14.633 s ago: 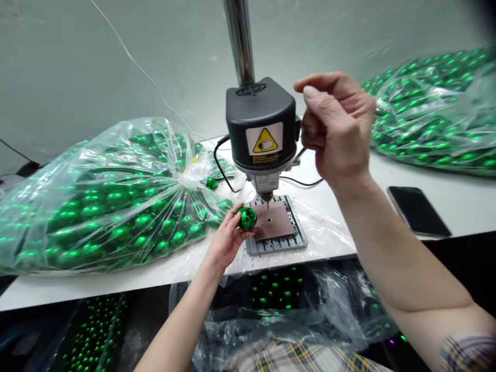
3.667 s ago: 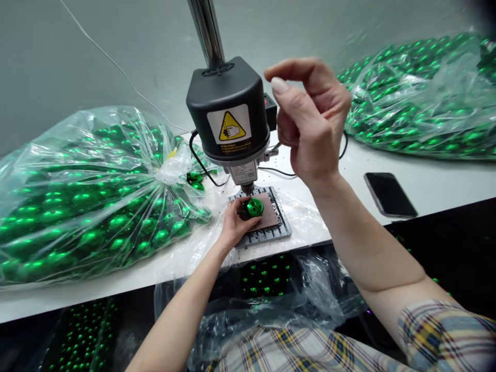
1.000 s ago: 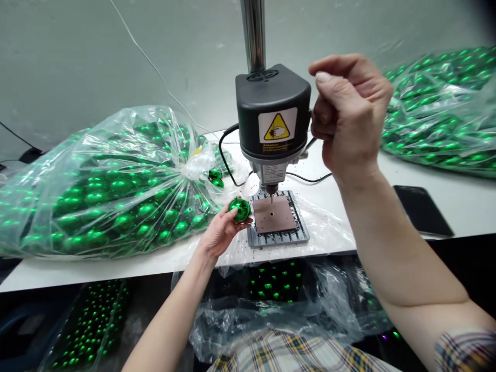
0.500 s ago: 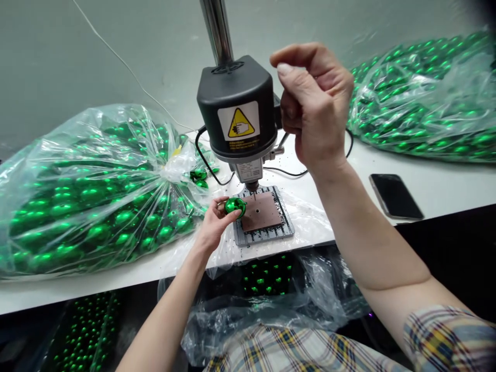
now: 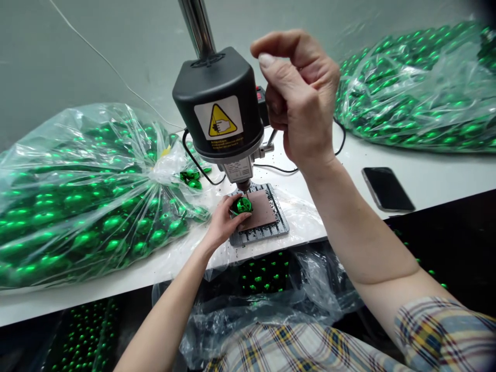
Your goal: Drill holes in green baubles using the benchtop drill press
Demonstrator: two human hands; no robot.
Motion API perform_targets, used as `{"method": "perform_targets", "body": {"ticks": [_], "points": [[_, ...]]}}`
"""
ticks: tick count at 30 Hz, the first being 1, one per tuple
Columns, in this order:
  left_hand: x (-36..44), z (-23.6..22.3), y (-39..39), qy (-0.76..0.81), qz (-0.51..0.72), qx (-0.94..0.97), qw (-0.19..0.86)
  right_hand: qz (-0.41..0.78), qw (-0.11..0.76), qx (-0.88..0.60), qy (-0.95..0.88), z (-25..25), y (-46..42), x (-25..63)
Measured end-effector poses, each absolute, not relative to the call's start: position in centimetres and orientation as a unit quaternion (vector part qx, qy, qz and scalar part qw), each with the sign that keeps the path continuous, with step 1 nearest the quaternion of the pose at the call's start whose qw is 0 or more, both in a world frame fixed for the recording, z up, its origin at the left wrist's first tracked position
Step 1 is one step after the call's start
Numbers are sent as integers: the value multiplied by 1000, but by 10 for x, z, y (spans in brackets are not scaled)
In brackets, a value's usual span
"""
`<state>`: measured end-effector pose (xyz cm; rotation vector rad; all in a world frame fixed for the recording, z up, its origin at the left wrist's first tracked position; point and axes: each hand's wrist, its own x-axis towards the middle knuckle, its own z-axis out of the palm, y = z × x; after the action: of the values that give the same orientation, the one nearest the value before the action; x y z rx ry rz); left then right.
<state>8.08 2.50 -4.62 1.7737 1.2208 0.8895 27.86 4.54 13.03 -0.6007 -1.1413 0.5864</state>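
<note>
My left hand (image 5: 225,221) grips a shiny green ball ornament (image 5: 244,205) between thumb and fingers. The ball sits over the left part of a brownish square pad (image 5: 263,209) on the drill press base (image 5: 284,227), just below the chuck and bit. My right hand (image 5: 302,98) is raised beside the black drill press head (image 5: 217,103), its fingers curled. A thin feed lever (image 5: 272,138) runs from the press up into that hand; the part within the fingers is hidden.
A large clear bag of green balls (image 5: 85,206) lies left, with loose green pieces (image 5: 191,178) near its knot. Another such bag (image 5: 418,98) stands back right. A phone (image 5: 388,189) lies near the table edge. Dark shavings dot the base. Plastic and green balls (image 5: 265,271) are below the table.
My left hand has brought the green ball rightward from the pad's left edge to under the drill bit. My right hand stays by the lever. The view has shifted, moving the press left in frame.
</note>
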Motion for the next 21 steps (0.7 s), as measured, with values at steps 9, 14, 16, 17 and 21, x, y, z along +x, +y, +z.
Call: {"method": "perform_targets", "body": {"ticks": [9,14,16,17,21], "points": [[103,-50,34,479,309,765,299,260,762,-266,-530,128,50,281],[109,-61,23,491,377,707,341,278,772,-222,-526,127,52,282],[107,-64,19,504,394,686,347,282,772,-219,-526,127,52,282],[106,-65,18,510,396,682,344,283,771,-218,-527,127,51,282],[105,-65,20,502,404,681,348,284,774,-215,-524,128,48,280]]}}
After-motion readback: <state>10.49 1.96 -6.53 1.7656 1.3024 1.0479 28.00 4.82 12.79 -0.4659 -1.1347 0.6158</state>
